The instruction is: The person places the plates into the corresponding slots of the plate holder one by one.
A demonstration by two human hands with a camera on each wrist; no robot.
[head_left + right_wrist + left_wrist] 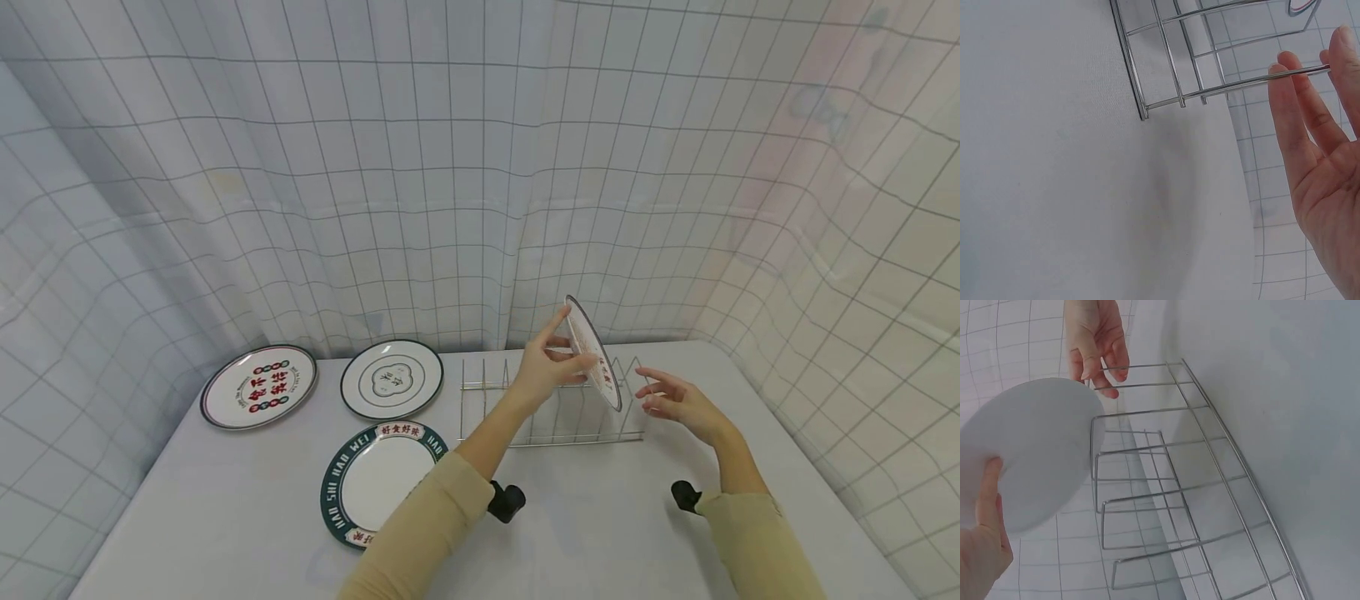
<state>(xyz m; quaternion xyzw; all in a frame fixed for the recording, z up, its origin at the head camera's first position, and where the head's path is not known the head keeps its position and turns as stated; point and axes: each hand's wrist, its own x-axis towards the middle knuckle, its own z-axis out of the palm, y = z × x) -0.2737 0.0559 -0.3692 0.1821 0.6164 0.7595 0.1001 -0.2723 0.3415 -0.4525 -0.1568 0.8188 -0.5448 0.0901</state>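
My left hand (542,371) holds a white, dark-rimmed plate (597,348) with red print, steeply tilted above the right part of a metal wire rack (577,442). In the left wrist view, the plain white side of the plate (1041,437) shows, with a finger against it. Beyond the rack's right end is my right hand (686,408), its fingers loosely extended. The right wrist view has the fingertips of that hand (1322,156) right at the rack's end wire, with no plate among them.
Left of the rack lie a white plate with red characters (258,387), a white plate with a dark central drawing (392,380) and a green-rimmed plate (382,483). A grid-patterned curtain (480,167) surrounds the white table (585,533) at the back and sides.
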